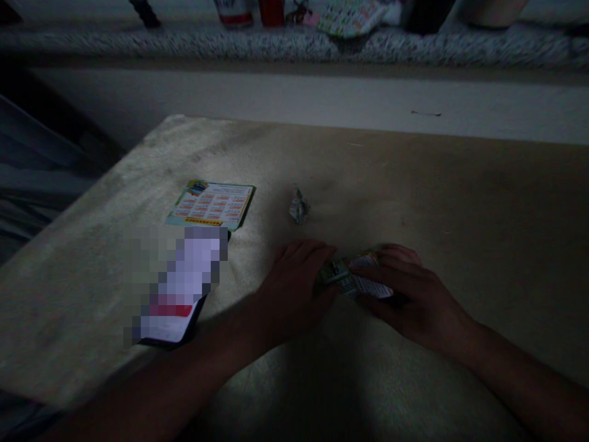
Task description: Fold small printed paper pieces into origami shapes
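Note:
A small printed paper (359, 277), green and white and partly folded, lies between my two hands at the middle of the table. My left hand (301, 285) is closed on its left end, palm down, with the fingers close together. On the right end, my right hand (409, 288) grips the same paper, its fingers laid over the top. My fingers hide parts of the paper. Just beyond my left hand sits a small folded paper piece (299, 207). A flat stack of printed calendar cards (214, 204) rests farther left.
A lit phone (184, 288), partly blurred out, lies left of my left forearm. The pale table (124, 202) meets a wall at the back. Above it a speckled stone ledge (184, 46) carries containers and a patterned packet (352, 17).

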The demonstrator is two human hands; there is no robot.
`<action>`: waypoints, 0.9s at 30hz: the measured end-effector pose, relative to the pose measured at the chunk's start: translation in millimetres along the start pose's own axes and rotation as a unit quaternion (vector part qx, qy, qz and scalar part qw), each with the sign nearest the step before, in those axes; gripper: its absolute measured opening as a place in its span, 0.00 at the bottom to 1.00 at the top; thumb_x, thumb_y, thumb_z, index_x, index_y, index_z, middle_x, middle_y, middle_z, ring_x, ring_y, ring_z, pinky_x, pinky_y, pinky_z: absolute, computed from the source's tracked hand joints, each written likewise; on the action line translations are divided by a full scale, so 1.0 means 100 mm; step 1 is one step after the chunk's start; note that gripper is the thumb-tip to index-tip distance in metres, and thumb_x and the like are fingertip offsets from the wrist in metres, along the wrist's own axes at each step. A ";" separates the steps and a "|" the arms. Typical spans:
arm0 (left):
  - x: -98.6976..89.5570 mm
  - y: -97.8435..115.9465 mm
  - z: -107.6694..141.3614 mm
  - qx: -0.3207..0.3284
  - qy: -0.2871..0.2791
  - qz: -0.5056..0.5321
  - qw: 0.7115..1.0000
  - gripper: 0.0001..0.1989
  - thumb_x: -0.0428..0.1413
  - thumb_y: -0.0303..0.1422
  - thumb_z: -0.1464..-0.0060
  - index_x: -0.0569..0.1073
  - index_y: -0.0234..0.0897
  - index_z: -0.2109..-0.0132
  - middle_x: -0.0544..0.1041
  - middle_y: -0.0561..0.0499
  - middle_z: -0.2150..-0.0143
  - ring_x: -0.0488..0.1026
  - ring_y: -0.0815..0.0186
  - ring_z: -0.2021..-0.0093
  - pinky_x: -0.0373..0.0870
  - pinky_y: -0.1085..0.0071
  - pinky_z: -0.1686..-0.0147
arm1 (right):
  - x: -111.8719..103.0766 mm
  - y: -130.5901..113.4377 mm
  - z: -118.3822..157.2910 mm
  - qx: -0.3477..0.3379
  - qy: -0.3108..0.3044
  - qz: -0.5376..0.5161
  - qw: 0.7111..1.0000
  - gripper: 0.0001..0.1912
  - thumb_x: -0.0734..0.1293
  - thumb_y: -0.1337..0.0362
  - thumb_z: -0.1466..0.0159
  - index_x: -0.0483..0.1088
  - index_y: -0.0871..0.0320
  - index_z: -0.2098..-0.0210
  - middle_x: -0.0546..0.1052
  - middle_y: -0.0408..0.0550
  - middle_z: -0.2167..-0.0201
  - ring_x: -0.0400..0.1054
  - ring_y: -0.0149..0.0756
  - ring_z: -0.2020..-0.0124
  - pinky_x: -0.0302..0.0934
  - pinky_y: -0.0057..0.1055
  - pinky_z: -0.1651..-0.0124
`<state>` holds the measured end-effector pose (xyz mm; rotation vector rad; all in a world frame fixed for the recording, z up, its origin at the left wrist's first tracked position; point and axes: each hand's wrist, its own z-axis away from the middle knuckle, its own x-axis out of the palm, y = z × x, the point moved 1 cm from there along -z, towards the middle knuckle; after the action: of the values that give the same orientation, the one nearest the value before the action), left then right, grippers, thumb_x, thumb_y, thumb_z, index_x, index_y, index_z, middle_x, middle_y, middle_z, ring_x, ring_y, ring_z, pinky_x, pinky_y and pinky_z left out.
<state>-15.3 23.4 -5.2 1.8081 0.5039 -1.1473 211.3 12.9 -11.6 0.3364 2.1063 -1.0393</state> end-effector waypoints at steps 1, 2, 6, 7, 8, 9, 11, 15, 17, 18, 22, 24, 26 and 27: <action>-0.01 0.00 -0.01 -0.002 -0.001 0.023 1.000 0.25 0.60 0.35 0.42 0.68 0.34 0.40 0.75 0.42 0.45 0.70 0.54 0.44 0.66 0.53 0.43 | 0.00 -0.01 0.00 -0.004 0.004 -0.025 1.000 0.20 0.71 0.70 0.36 0.71 0.51 0.45 0.80 0.48 0.58 0.73 0.42 0.54 0.66 0.47 0.47; -0.02 0.00 -0.01 -0.005 -0.002 0.046 0.999 0.26 0.61 0.34 0.43 0.68 0.34 0.39 0.77 0.43 0.47 0.72 0.56 0.47 0.67 0.54 0.44 | -0.01 -0.03 0.00 -0.005 0.009 -0.052 0.999 0.20 0.71 0.71 0.36 0.71 0.50 0.46 0.80 0.48 0.58 0.74 0.41 0.55 0.69 0.45 0.50; -0.08 0.06 -0.04 -0.018 -0.030 0.126 0.991 0.16 0.62 0.31 0.46 0.76 0.37 0.49 0.80 0.50 0.59 0.76 0.62 0.58 0.71 0.62 0.53 | 0.00 -0.08 0.06 0.029 0.024 -0.122 0.992 0.16 0.70 0.74 0.36 0.71 0.50 0.53 0.80 0.47 0.60 0.76 0.37 0.60 0.73 0.33 0.63; -0.09 0.08 -0.04 -0.019 -0.037 0.145 0.988 0.10 0.62 0.31 0.45 0.79 0.38 0.55 0.80 0.52 0.63 0.76 0.63 0.62 0.72 0.64 0.56 | 0.01 -0.08 0.08 0.045 0.033 -0.129 0.990 0.16 0.70 0.74 0.37 0.71 0.50 0.54 0.80 0.46 0.61 0.77 0.36 0.62 0.73 0.31 0.64; -0.11 0.09 -0.05 -0.023 -0.039 0.170 0.984 0.05 0.61 0.31 0.45 0.79 0.38 0.60 0.79 0.53 0.67 0.76 0.65 0.65 0.72 0.67 0.59 | 0.02 -0.08 0.10 0.075 0.051 -0.133 0.987 0.17 0.71 0.73 0.38 0.70 0.50 0.54 0.80 0.45 0.62 0.77 0.35 0.64 0.73 0.30 0.65; -0.12 0.10 -0.04 -0.031 -0.036 0.199 0.979 0.03 0.61 0.31 0.45 0.79 0.38 0.63 0.79 0.54 0.69 0.75 0.66 0.67 0.72 0.69 0.63 | 0.02 -0.08 0.11 0.099 0.087 -0.150 0.980 0.19 0.73 0.72 0.40 0.69 0.50 0.52 0.80 0.44 0.62 0.77 0.35 0.65 0.74 0.30 0.65; -0.12 0.10 -0.03 -0.060 -0.017 0.261 0.963 0.03 0.60 0.31 0.44 0.79 0.37 0.63 0.79 0.55 0.69 0.76 0.68 0.68 0.71 0.72 0.67 | 0.01 -0.09 0.11 0.120 0.113 -0.201 0.966 0.28 0.75 0.71 0.41 0.65 0.49 0.46 0.80 0.42 0.65 0.79 0.36 0.65 0.74 0.30 0.65; -0.13 0.09 -0.01 -0.035 0.036 0.329 0.943 0.06 0.60 0.33 0.44 0.79 0.36 0.61 0.81 0.51 0.66 0.78 0.66 0.66 0.74 0.72 0.66 | -0.06 -0.14 0.02 0.105 0.073 -0.160 0.979 0.10 0.71 0.71 0.38 0.74 0.51 0.60 0.81 0.40 0.72 0.76 0.31 0.75 0.70 0.25 0.74; -0.16 0.09 0.00 0.028 0.072 0.317 0.945 0.06 0.60 0.33 0.43 0.79 0.36 0.61 0.81 0.48 0.63 0.79 0.66 0.64 0.75 0.72 0.65 | -0.11 -0.17 -0.01 0.067 0.077 -0.140 0.985 0.09 0.70 0.72 0.38 0.75 0.51 0.62 0.81 0.41 0.74 0.77 0.33 0.75 0.70 0.26 0.76; -0.19 0.09 0.01 0.053 0.095 0.291 0.950 0.06 0.60 0.33 0.43 0.79 0.36 0.60 0.80 0.47 0.62 0.78 0.66 0.63 0.75 0.72 0.66 | -0.14 -0.18 -0.02 0.048 0.086 -0.126 0.987 0.10 0.69 0.72 0.38 0.75 0.50 0.61 0.81 0.41 0.74 0.78 0.35 0.74 0.71 0.27 0.75; -0.28 0.10 0.05 0.094 0.157 0.178 0.967 0.07 0.60 0.29 0.43 0.80 0.36 0.57 0.78 0.51 0.69 0.74 0.72 0.73 0.72 0.78 0.73 | -0.24 -0.22 0.02 -0.011 0.138 -0.030 0.990 0.13 0.68 0.74 0.37 0.77 0.50 0.58 0.82 0.46 0.67 0.80 0.39 0.68 0.76 0.33 0.68; -0.28 0.10 0.07 0.108 0.153 0.181 0.966 0.11 0.59 0.28 0.42 0.78 0.37 0.52 0.80 0.54 0.71 0.72 0.75 0.78 0.71 0.80 0.75 | -0.30 -0.26 0.03 -0.056 0.143 0.016 0.988 0.13 0.68 0.74 0.37 0.78 0.53 0.57 0.83 0.49 0.66 0.80 0.40 0.66 0.77 0.34 0.64; -0.25 0.10 0.09 0.126 0.139 0.214 0.959 0.14 0.59 0.27 0.41 0.77 0.39 0.48 0.84 0.53 0.67 0.77 0.74 0.76 0.73 0.82 0.73 | -0.34 -0.30 0.01 -0.073 0.118 0.058 0.989 0.09 0.68 0.74 0.35 0.78 0.58 0.59 0.83 0.52 0.66 0.80 0.39 0.65 0.78 0.31 0.60; -0.23 0.10 0.09 0.139 0.133 0.232 0.954 0.14 0.59 0.27 0.41 0.76 0.39 0.47 0.85 0.52 0.65 0.79 0.73 0.73 0.75 0.82 0.71 | -0.35 -0.32 0.00 -0.085 0.105 0.065 0.989 0.08 0.68 0.73 0.35 0.78 0.58 0.60 0.83 0.52 0.67 0.80 0.39 0.65 0.78 0.29 0.61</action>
<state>-23.6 13.3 18.7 2.1908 0.0530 -0.6767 218.4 -4.6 32.3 0.5111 2.3082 -0.7697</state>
